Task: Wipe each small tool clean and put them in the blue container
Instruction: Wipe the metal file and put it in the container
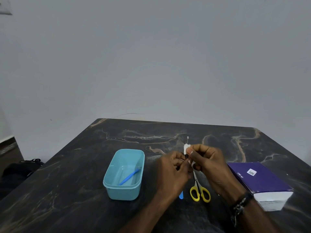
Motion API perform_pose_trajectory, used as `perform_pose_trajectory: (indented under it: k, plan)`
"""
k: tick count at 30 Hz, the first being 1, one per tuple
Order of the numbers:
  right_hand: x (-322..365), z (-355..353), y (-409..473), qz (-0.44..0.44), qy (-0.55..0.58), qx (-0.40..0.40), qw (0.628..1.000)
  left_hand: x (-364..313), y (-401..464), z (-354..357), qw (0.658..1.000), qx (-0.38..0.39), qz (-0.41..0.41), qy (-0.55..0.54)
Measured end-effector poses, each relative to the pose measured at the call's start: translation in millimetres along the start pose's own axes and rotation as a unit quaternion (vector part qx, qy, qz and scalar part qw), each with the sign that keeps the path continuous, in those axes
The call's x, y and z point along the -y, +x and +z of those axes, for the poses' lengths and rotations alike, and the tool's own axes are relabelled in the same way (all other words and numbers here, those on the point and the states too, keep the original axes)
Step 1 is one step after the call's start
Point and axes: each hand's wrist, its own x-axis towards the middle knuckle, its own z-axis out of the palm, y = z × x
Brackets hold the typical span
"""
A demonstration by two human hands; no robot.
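Observation:
My left hand [173, 169] pinches the lower end of a thin metal tool [187, 140] that points away from me over the table. My right hand [207, 162] presses a small white wipe [186, 148] around the tool's shaft. The light blue container [109, 184] stands to the left of my hands, with a blue plastic stick [129, 177] lying inside it. Yellow-handled scissors [200, 192] lie on the table under my hands. A blue tool tip [180, 195] shows beside my left wrist; the remainder of it is hidden.
A purple box [259, 180] sits at the right on the dark marble table [67, 182]. A grey wall rises behind the table. A dark bag [21, 169] lies on the floor at the left.

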Motion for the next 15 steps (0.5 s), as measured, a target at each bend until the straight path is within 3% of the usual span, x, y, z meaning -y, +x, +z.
perform_pose_trajectory:
  k: [8, 15]
  plan:
    - [-5, -6, 6, 0.005, 0.068, -0.087, 0.994, 6, -6, 9, 0.999, 0.030, -0.007, 0.011]
    - [-9, -3, 5, 0.016, 0.042, 0.012, 0.999, 1, 2, -2, 1.000, 0.002, -0.011, -0.009]
